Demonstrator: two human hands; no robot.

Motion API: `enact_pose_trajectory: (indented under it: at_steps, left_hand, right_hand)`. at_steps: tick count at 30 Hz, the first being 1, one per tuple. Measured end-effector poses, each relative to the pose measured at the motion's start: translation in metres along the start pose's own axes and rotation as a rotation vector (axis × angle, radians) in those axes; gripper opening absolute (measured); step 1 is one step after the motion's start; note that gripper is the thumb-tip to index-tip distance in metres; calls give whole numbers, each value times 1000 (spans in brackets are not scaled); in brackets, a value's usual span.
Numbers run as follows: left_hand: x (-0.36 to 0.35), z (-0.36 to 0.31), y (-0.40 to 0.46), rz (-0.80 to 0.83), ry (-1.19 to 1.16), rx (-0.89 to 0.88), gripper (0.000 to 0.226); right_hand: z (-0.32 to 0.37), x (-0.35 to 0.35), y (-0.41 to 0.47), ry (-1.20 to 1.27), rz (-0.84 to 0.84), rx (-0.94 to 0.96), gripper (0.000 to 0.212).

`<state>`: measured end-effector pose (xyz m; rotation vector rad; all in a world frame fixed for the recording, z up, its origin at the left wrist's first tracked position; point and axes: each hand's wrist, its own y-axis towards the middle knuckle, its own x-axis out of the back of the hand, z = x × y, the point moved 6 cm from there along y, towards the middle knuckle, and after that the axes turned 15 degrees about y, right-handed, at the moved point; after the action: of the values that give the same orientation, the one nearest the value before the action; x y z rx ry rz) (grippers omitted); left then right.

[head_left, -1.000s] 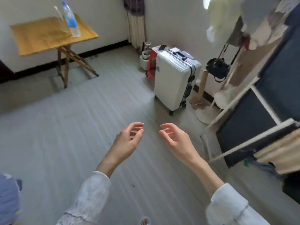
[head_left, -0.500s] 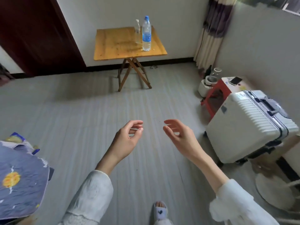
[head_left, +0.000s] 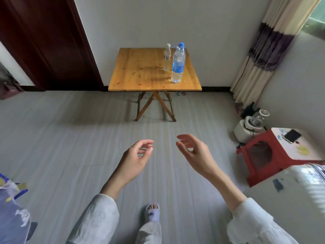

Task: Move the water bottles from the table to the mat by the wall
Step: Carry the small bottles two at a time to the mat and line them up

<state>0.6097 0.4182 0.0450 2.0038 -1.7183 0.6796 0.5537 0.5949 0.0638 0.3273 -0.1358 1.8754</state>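
A small wooden folding table point(head_left: 140, 71) stands against the far wall. On its right side a tall clear water bottle point(head_left: 178, 64) with a blue cap and blue label stands upright. Just behind it is a smaller clear bottle point(head_left: 167, 57) with a white cap. My left hand point(head_left: 135, 161) and my right hand point(head_left: 195, 154) hang in front of me over the grey floor, well short of the table. Both are empty, with fingers loosely curled and apart. No mat by a wall is clearly in view.
A dark red door point(head_left: 45, 41) is at the left, a striped curtain point(head_left: 269, 50) at the right. A red stool point(head_left: 274, 155) with a phone, a white appliance point(head_left: 246, 127) and a white suitcase point(head_left: 290, 199) stand along the right. A blue patterned cloth point(head_left: 10, 208) lies at lower left.
The view has swung left and moved forward, so the table with its bottles now sits centred and closer. Both hands have stayed empty in front of me.
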Motion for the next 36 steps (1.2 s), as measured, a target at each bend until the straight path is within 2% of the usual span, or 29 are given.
enact_pose_trajectory:
  at_steps: [7,10,15,27,36]
  left_hand:
    - [42,-2,210,-35,14,-50,16]
    - [43,-13,286,-2,26,-80,16]
    - [25,-10,390,71,37,-84,21]
    - [29,-44,657,-20,32,-59,15]
    - [32,-7,824,-44,-1,-34,25]
  right_hand:
    - [7,18,197,-7,-66,35,24]
    - [3,36,262,1,-102,23,23]
    - [-16,62,369,-9,-122,6,24]
    - [-25,132,648,31,-110,76,20]
    - [-31,153,825,-64,-118,60,21]
